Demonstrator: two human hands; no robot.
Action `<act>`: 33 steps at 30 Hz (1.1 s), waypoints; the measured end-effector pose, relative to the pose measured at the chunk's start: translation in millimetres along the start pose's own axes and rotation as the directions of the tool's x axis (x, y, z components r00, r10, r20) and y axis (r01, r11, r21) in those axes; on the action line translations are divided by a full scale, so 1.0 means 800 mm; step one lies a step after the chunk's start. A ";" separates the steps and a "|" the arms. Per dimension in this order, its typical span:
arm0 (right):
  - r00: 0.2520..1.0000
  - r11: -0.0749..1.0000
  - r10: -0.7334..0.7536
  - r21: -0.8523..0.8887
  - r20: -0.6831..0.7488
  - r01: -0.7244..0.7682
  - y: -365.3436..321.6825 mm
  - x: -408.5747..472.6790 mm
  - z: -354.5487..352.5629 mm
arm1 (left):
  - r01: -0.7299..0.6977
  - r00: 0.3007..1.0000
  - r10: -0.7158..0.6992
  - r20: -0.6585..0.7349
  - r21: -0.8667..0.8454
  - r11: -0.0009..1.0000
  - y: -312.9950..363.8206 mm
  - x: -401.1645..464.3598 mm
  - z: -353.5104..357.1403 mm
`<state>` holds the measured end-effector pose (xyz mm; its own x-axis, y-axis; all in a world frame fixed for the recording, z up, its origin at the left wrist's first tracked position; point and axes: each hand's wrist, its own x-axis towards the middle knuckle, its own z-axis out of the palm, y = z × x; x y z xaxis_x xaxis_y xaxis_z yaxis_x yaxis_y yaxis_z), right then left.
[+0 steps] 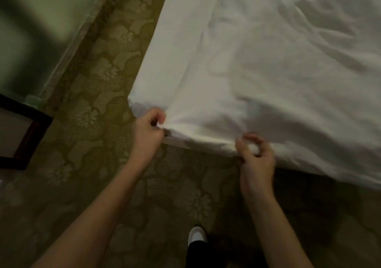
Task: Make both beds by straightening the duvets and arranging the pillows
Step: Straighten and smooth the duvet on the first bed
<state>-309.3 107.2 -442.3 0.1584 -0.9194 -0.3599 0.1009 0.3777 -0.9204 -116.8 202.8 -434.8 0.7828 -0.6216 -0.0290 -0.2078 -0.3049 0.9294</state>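
View from above at the foot corner of a bed. The white duvet [268, 65] covers the upper right of the scene; it lies over the bed with its near edge running along the foot and its left edge along the side, creased and rumpled toward the far right, smoother near the corner. A patterned carpet [99, 107] with pale flower shapes fills the floor to the left and below. A green wall [31, 30], blurred, meets the carpet at a pale skirting strip at upper left. A dark-framed piece of furniture [22, 135] stands at the left edge; what it is cannot be told. Both forearms reach up from the lower edge. The left hand [149, 128] pinches the duvet's hem at the corner, fingers curled round a gather of cloth that fans out from the grip. The right hand [256, 156] pinches the same near hem farther along, thumb and fingers closed on a small fold. A white shoe [196, 235] shows on the carpet between the arms.
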 end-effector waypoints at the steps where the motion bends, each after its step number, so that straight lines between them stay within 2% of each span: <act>1: 0.999 0.999 0.034 -0.013 -0.023 -0.035 0.007 -0.003 -0.001 | 0.071 0.997 -0.071 -0.003 -0.003 0.997 -0.013 -0.008 0.003; 4: 0.989 0.992 0.116 0.050 -0.096 -0.112 0.013 -0.002 -0.004 | 0.181 0.983 -0.183 -0.012 -0.100 0.978 -0.024 -0.018 0.014; 6: 0.987 0.993 0.110 0.045 -0.114 -0.106 0.017 0.000 -0.007 | 0.211 0.977 -0.211 0.027 -0.250 0.945 -0.015 -0.022 0.017; 8: 0.988 0.991 0.117 0.083 -0.104 -0.109 0.021 -0.001 -0.003 | 0.309 0.950 -0.292 0.111 -0.470 0.827 -0.007 -0.027 0.020; 10: 0.984 0.983 0.151 0.117 -0.089 -0.141 0.025 -0.006 0.007 | 0.409 0.903 -0.390 0.179 -0.634 0.656 -0.005 -0.032 0.030; 12: 0.978 0.967 0.203 0.169 -0.051 -0.192 0.027 -0.011 0.019 | 0.440 0.864 -0.473 0.174 -0.719 0.538 -0.001 -0.040 0.049; 13: 0.973 0.956 0.226 0.200 -0.035 -0.215 0.030 -0.013 0.027 | 0.432 0.853 -0.504 0.140 -0.731 0.529 0.000 -0.042 0.060; 15: 0.967 0.954 0.248 0.192 -0.063 -0.232 0.034 -0.014 0.043 | 0.401 0.842 -0.538 0.033 -0.707 0.583 0.002 -0.043 0.079; 18: 0.974 0.983 0.152 0.125 -0.170 -0.131 0.031 -0.006 0.053 | 0.364 0.835 -0.544 -0.077 -0.664 0.653 0.009 -0.038 0.085; 22: 0.991 0.997 0.072 0.038 -0.114 -0.068 0.024 -0.011 0.032 | 0.256 0.881 -0.392 -0.264 -0.432 0.865 -0.004 -0.036 0.061; 25: 0.985 0.992 0.097 -0.072 -0.141 -0.108 0.049 -0.011 0.021 | 0.291 0.849 -0.414 -0.328 -0.363 0.885 -0.026 -0.045 0.074; 28: 0.982 0.988 0.127 -0.065 -0.141 -0.138 0.059 -0.001 0.018 | 0.320 0.815 -0.449 -0.367 -0.362 0.876 -0.039 -0.039 0.089; 31: 0.980 0.974 0.197 -0.110 -0.022 -0.199 0.065 -0.009 -0.007 | 0.330 0.849 -0.387 -0.360 -0.211 0.920 -0.038 -0.039 0.092; 33: 0.981 0.966 0.196 -0.176 0.018 -0.190 0.060 -0.016 -0.028 | 0.310 0.893 -0.287 -0.347 0.010 0.951 -0.022 -0.039 0.099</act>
<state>-328.8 134.3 -485.7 0.1927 -0.8256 -0.5303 -0.1051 0.5199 -0.8477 -184.1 170.1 -479.6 0.9622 -0.2168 -0.1647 0.0388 -0.4898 0.8710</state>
